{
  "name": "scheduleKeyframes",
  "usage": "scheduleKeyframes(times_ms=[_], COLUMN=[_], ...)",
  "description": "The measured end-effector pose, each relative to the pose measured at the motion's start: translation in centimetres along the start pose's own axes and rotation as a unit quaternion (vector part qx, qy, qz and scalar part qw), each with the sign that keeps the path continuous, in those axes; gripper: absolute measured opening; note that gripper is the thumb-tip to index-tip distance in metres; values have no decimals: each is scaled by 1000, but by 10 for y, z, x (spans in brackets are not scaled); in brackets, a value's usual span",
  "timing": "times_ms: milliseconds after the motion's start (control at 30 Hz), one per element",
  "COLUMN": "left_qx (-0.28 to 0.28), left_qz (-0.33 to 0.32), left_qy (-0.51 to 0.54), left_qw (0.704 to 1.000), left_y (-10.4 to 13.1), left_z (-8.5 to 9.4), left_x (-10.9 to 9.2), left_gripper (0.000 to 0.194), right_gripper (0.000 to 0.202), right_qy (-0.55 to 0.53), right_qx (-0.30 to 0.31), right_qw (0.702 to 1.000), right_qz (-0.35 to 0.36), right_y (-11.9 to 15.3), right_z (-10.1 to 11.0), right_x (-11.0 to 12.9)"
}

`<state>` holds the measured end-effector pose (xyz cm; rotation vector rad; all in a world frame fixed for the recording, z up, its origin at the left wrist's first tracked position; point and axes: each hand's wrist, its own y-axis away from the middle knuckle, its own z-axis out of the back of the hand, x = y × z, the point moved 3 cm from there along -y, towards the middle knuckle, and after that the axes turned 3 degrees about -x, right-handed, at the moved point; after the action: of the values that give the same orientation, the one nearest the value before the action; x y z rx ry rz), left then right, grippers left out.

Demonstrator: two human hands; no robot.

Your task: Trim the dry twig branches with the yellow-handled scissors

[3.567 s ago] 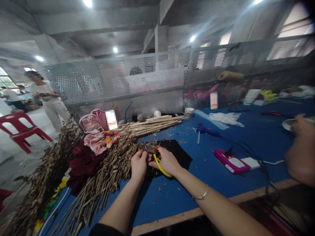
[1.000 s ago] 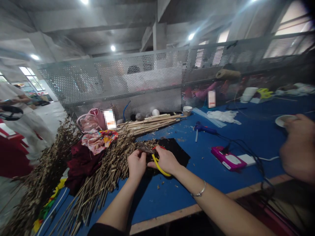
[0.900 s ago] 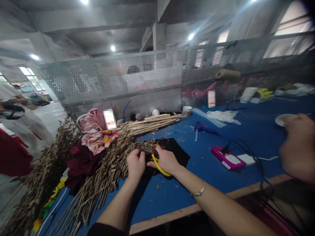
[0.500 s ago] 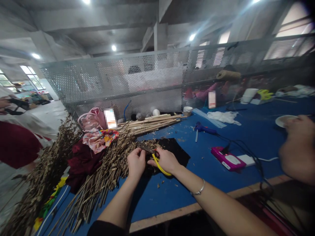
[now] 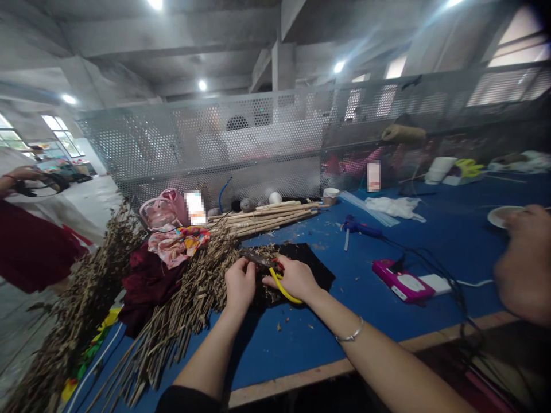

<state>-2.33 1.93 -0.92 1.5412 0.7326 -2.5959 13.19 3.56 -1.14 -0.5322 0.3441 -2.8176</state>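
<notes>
Yellow-handled cutters over black sheet, your right hand wrapped round handles: likely stiff, heavy; hold there. Your left hand bunched at blades, cannot tell contents. Dry stems beside it, probably light, brittle; take by stalks. Blue table beneath.

A blue table bears dried stems, pale sticks.

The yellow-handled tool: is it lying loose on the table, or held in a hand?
Held: the right hand grips the tool, its metal end near the left hand.
</notes>
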Motion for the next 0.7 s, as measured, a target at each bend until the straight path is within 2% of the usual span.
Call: scheduleKeyframes(times_ms=[267, 467, 600, 700], left_qx=[13, 14, 13, -5], left_qz=[-28, -13, 15, 8], left_qy=[22, 10, 17, 13], left_qw=[999, 1000, 1000, 1000], left_y=[3, 4, 1, -1], left_z=[1, -2, -3, 0], left_x=[-12, -9, 0, 2], left_gripper=[22, 24, 26, 28], right_gripper=[54, 45, 36, 34], right_qy=[1, -65, -129, -165], right_qx=[-4, -6, -39, -88], right_qw=[1000, 998, 991, 982], right_qz=[22, 15, 6, 18], right_y=[0, -2, -5, -8], right_z=[-3, -3, 1, 7], right_x=[-2, -6, -13, -19])
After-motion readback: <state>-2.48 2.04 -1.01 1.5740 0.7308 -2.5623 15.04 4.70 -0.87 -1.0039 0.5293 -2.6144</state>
